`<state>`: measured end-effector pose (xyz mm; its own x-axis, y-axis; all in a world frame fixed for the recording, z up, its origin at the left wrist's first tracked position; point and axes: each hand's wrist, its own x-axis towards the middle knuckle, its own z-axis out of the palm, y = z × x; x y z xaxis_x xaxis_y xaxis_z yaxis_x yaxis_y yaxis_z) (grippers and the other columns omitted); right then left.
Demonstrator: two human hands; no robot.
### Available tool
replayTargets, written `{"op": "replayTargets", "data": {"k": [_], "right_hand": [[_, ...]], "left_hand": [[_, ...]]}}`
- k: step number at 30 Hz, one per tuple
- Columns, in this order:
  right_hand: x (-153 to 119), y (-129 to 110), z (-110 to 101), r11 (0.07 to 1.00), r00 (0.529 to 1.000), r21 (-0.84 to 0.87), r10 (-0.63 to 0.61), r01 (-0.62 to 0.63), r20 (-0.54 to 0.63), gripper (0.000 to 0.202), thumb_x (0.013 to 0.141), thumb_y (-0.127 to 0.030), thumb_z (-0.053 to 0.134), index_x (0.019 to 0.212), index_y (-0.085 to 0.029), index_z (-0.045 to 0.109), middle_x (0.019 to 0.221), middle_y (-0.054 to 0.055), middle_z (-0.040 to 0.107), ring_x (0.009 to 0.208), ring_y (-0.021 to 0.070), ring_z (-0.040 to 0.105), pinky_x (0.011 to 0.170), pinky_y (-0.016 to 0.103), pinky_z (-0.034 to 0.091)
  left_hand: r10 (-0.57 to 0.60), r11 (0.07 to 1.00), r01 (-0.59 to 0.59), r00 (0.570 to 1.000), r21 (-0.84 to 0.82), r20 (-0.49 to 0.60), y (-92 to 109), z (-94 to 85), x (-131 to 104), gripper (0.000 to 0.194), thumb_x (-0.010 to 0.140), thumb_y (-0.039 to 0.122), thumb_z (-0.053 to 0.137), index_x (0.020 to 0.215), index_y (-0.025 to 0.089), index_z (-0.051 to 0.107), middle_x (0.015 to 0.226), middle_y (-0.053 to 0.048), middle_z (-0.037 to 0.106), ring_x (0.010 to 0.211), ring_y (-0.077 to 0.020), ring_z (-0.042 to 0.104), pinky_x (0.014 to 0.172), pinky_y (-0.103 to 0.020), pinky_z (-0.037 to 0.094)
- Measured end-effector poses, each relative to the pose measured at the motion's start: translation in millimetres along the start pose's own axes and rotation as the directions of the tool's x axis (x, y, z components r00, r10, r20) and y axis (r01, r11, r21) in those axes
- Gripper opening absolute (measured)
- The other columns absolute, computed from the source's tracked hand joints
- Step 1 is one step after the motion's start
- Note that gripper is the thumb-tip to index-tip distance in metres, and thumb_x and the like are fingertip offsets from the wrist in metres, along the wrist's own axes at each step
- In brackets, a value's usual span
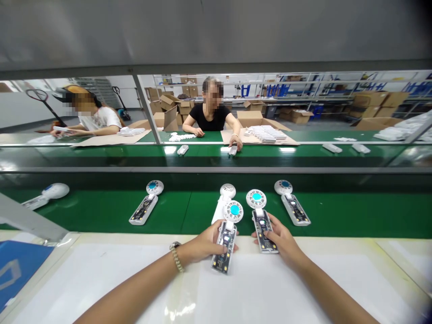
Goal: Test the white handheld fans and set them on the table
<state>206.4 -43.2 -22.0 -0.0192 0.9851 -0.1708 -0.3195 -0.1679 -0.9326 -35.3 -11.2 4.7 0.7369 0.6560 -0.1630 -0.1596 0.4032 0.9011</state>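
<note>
Gripping firmly in the left grip (207,243) a white plastic device (224,249) with a slotted round head, a turquoise centre and a rectangular handle showing a dark circuit board. Gripping likewise in the right grip (281,236) a matching white device (265,234). Held side by side but apart, above the far edge of a glossy white surface (256,292), with round heads toward a green belt (101,216).

Bordering the surface along that far edge, and carrying more round-headed white devices: one with a blue centre (143,210) toward the belt's left end, another with a blue centre (296,209) to the right, and a paler one (220,210) partly hidden behind the left grip.

Lying past a grey rail (216,169), on a second green strip (145,153): small white cases (182,150), touched in one instance by a co-worker in a black top (209,118). Stacked in rows on a flat brown cardboard sheet (286,141): more white cases. Standing behind: an open brown cardboard box (249,119), with contents hidden. Piled farther back, at the right: brown cardboard cartons (371,102). Spanning overhead: a grey panel (216,33).
</note>
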Motion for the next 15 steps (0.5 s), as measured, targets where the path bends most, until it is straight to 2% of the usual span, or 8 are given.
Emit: {"op": "replayTargets", "data": {"k": [6, 10, 15], "right_hand": [[0.8, 1.3, 0.3, 1.000, 1.000, -0.007, -0.017, 0.017, -0.016, 0.079, 0.067, -0.039, 0.072, 0.134, -0.023, 0.033, 0.101, 0.009, 0.065, 0.078, 0.0264, 0.068, 0.071, 0.044, 0.053], [0.5, 0.5, -0.9, 0.999, 1.000, -0.044, -0.001, 0.002, 0.012, 0.079, 0.067, -0.040, 0.071, 0.135, -0.024, 0.034, 0.103, 0.009, 0.065, 0.078, 0.0258, 0.068, 0.072, 0.043, 0.053], [0.9, 2.1, -0.9, 1.000, 1.000, -0.010, -0.028, 0.028, -0.006, 0.082, 0.066, -0.040, 0.072, 0.136, -0.024, 0.033, 0.104, 0.010, 0.064, 0.078, 0.0256, 0.067, 0.071, 0.043, 0.054]], "left_hand": [[0.025, 1.000, -0.025, 1.000, 0.016, 0.001, -3.7, -4.4, 2.1, 0.062, 0.059, 0.023, 0.081, 0.110, 0.020, 0.047, 0.126, -0.015, 0.047, 0.094, -0.0248, 0.063, 0.087, -0.044, 0.045], [0.026, 0.999, -0.026, 1.000, 0.032, -0.005, -5.4, -6.0, 2.5, 0.060, 0.061, 0.022, 0.079, 0.111, 0.020, 0.046, 0.126, -0.015, 0.047, 0.097, -0.0264, 0.062, 0.086, -0.044, 0.046], [0.023, 0.999, -0.023, 1.000, 0.027, -0.019, -5.5, -5.2, 2.8, 0.062, 0.061, 0.022, 0.080, 0.111, 0.021, 0.045, 0.129, -0.016, 0.046, 0.095, -0.0259, 0.063, 0.085, -0.044, 0.046]]}}
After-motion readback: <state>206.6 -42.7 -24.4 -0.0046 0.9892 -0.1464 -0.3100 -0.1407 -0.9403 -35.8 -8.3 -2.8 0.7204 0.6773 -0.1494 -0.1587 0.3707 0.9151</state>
